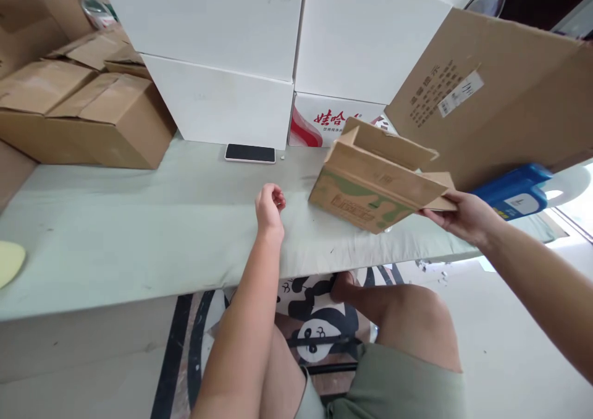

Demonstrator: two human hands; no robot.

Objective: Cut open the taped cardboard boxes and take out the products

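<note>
An open cardboard box (365, 187) with a green printed pattern stands tilted at the right of the cloth-covered surface, its top flaps up. My right hand (463, 216) grips a flap at the box's right end, thumb and fingers on either side of the cardboard. To the left of the box, my left hand (270, 207) hovers over the cloth with its fingers curled in. Whether anything lies inside those fingers is hidden. A dark-screened phone (250, 153) lies beyond the left hand, against the white boxes. The box's inside is mostly out of sight.
White boxes (231, 79) are stacked along the back. Closed brown cartons (92, 107) stand at the left, a large cardboard sheet (504, 91) at the right. A blue bottle (514, 190) lies beside my right hand. A pale yellow object (10, 263) sits at the left edge.
</note>
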